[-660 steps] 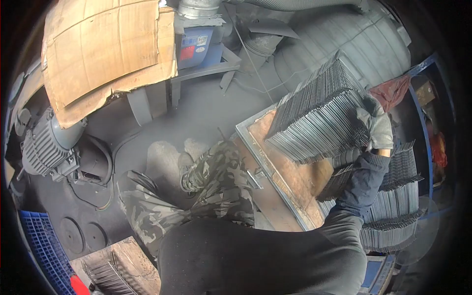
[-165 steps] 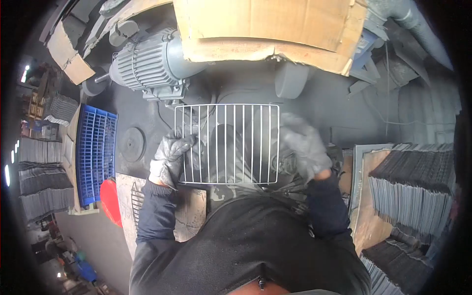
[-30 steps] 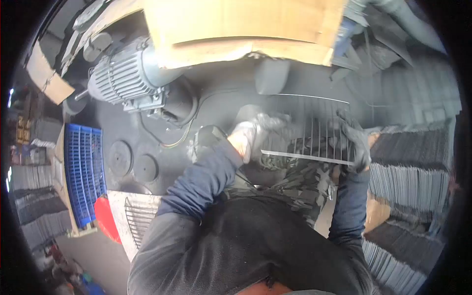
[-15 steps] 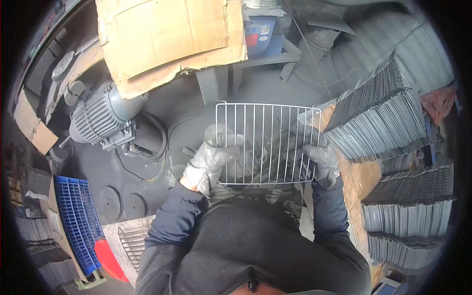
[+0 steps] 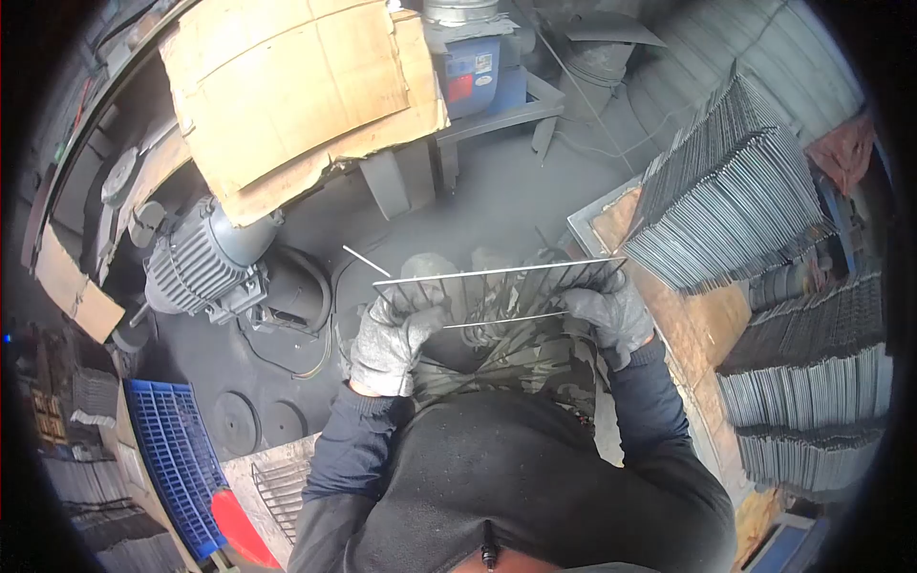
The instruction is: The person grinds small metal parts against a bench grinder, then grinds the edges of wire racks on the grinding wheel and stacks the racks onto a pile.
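Between my two gloved hands is a metal wire rack, a rectangular frame with parallel bars, seen steeply tilted so that its face looks narrow. My left hand, in a grey work glove, is closed on the rack's left end. On the right end, the fingers of my right hand are wrapped round the frame, also gloved. Behind the rack are my camouflage-patterned trouser legs. Close by my right hand, a tall stack of similar wire racks stands on a board.
More rack stacks line the right side. A grey electric motor sits at left, below cardboard sheets. Lower left are a blue plastic grid, a red object and another wire rack. A blue container stands at the back.
The rack has tipped from facing me to nearly edge-on, with both hands still holding its ends. My view has shifted slightly.
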Demonstrator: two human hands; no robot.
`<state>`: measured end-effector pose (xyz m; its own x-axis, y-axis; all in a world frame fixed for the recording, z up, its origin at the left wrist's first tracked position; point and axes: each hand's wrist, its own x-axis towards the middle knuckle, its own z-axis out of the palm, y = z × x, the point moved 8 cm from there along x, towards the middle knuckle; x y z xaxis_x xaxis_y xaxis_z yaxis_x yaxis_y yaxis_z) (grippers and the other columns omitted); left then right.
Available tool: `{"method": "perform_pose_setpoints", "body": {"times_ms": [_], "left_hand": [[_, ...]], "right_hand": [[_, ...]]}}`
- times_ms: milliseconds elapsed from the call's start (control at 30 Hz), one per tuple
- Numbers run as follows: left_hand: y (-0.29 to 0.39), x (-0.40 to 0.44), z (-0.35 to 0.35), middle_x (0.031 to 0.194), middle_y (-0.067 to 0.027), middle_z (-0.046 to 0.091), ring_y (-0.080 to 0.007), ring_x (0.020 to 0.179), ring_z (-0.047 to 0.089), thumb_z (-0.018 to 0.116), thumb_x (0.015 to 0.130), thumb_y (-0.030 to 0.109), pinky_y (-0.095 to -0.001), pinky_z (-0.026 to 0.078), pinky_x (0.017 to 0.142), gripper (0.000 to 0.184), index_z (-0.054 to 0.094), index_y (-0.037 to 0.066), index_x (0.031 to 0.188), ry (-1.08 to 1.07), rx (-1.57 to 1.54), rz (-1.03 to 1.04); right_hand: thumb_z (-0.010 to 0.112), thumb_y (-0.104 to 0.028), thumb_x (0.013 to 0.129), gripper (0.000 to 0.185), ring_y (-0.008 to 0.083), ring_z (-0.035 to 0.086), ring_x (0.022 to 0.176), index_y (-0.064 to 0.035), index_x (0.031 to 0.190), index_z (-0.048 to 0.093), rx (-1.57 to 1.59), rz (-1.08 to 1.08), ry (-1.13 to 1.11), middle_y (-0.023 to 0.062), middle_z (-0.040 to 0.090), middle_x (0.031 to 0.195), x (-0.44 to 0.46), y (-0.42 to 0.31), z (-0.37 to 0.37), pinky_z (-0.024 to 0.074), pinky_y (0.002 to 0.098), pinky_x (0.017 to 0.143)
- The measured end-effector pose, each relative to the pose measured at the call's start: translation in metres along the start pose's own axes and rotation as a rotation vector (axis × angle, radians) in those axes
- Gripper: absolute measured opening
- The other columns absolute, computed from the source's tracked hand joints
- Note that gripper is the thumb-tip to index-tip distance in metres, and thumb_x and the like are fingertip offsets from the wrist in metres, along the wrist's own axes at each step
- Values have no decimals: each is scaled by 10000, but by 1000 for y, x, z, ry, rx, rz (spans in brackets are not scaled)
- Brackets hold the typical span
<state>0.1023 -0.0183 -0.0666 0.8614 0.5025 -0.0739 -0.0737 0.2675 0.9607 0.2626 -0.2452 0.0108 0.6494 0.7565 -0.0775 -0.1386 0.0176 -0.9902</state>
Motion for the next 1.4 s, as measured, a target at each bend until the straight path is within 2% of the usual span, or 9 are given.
{"method": "perform_pose_setpoints", "body": {"times_ms": [133,300,533,600,700,800,933,1000,1400], "left_hand": [[-8,-2,-6,1066,-97,705,-227,1007,688,862,794,46,-340,562,907,368,641,12,1087,39,68,103],[13,2,0,1230,-125,684,-191,1083,669,714,884,-48,-310,548,958,511,578,-21,1376,355,-75,250],[-21,12,-16,1058,-97,701,-141,897,670,728,925,-26,-263,558,819,425,603,-14,1331,422,-173,120],[-44,17,-17,993,-70,697,-120,825,647,727,928,-22,-248,536,758,375,623,-14,1288,335,-188,102],[-77,25,-12,933,-35,689,-96,785,622,718,934,-11,-228,510,715,280,666,-10,1210,208,-242,-14],[-113,26,-13,981,-49,709,-105,832,643,726,931,12,-246,530,770,276,677,-11,1202,112,-226,-104],[-110,11,-1,1093,-90,726,-135,928,681,749,923,36,-280,564,867,313,664,-33,1216,88,-81,-90],[-135,18,-10,963,-63,689,-144,805,636,697,952,17,-281,534,726,271,657,6,1220,51,-89,-93],[-126,5,-8,1012,-57,719,-124,850,669,774,911,55,-273,556,776,309,670,-1,1196,137,24,-125]], "right_hand": [[684,-4,767,315,222,724,952,42,1072,752,161,-105,-169,136,769,1012,30,82,-36,578,331,832],[728,-49,789,273,231,718,932,26,1052,743,-265,-91,360,137,763,975,-30,-72,-41,573,354,827],[600,-267,989,371,282,712,1025,-33,1267,673,-1154,-1419,928,166,704,1181,-145,-255,-102,590,374,881],[563,-330,1046,408,297,711,1052,-50,1329,653,-1363,-1402,893,174,687,1240,-133,-285,-132,595,380,896],[622,-43,903,328,253,728,993,-78,1213,724,-1494,-1001,903,134,739,1143,-93,-298,-202,587,369,846],[596,-73,878,362,316,714,935,-224,1175,739,-2111,-548,1114,95,750,1095,-62,-286,-227,566,443,821],[560,-121,910,333,332,714,939,-217,1185,722,-2272,-507,1046,115,752,1040,-49,-280,-232,564,453,843],[547,-134,918,332,336,712,955,-218,1191,715,-2276,-366,1057,119,750,1045,-44,-279,-231,563,456,844],[808,-263,915,516,215,687,1139,46,1298,653,-1055,-464,760,154,729,1220,-67,-263,-261,515,323,995]]}}
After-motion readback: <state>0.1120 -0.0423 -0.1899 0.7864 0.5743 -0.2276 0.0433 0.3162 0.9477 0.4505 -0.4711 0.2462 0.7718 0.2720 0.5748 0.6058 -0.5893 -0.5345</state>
